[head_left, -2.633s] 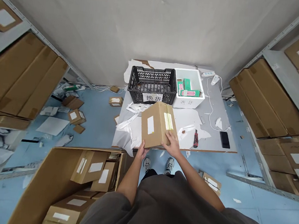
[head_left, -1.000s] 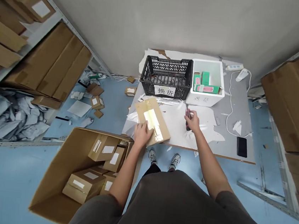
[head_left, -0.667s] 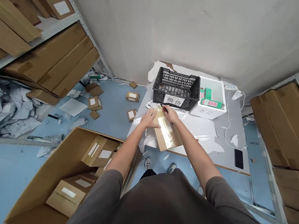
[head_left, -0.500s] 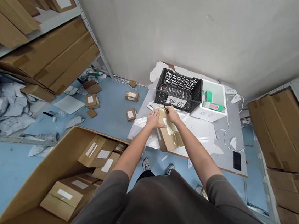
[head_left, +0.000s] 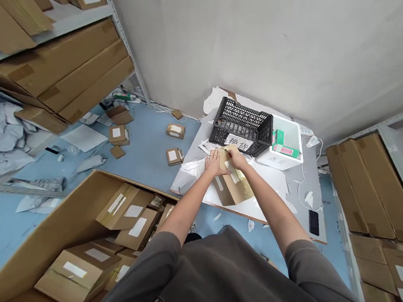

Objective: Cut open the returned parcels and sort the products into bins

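A taped cardboard box (head_left: 240, 188) with a white label lies tilted at the front edge of the table, beneath both my hands. My left hand (head_left: 215, 163) grips its left side near the far end, fingers spread and thumb across the top. Closed at the far end of the same box, my right hand (head_left: 237, 159) holds a small dark tool (head_left: 227, 152) that looks like a box cutter, mostly hidden by the fingers. Shiny clear tape runs along the top of the box.
Behind the box stand a black plastic crate (head_left: 242, 119) and a white bin (head_left: 284, 160) with green-and-pink packs. A phone (head_left: 313, 223) lies at the table's right. To my left, a large open carton (head_left: 54, 212) holds several boxes. Shelves (head_left: 125, 37) flank both sides.
My view has shifted slightly. Both hands stay on the box, and the right hand has moved a little along its far end. The box's angle looks slightly changed.
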{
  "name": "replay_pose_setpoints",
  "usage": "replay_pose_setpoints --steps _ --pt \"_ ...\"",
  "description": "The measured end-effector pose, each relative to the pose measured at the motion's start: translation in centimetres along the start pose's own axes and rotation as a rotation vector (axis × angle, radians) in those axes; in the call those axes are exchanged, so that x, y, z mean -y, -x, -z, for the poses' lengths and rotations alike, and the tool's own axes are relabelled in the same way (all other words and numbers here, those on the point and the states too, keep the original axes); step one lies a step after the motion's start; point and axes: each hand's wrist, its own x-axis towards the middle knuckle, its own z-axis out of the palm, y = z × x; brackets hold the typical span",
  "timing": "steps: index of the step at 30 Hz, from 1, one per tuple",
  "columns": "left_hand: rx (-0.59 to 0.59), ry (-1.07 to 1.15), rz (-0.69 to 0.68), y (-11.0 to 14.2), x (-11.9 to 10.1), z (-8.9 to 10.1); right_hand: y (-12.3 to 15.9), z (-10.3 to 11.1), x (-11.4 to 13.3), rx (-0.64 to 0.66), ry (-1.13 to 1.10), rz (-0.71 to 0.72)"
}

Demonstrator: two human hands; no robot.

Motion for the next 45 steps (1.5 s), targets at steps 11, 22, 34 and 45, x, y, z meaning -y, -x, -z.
replay_pose_setpoints --steps 11,22,34,45 --pt "0.067 -0.090 -0.048 -0.5 1.3 0.7 3.6 -0.4 -0.6 0.097 0.074 -0.049" --pt "0.055 -0.115 -0.065 -0.3 1.2 0.6 13.4 -3.5 -2.8 0.233 0.108 -0.122" --pt "0.038 -0.155 -0.044 -0.9 1.1 0.4 19.5 -4.9 -5.2 0.297 0.050 -0.142" --pt "0.061 -0.199 -0.025 -0.7 1.1 0.5 22.6 -6.4 -6.3 0.271 0.046 -0.131"
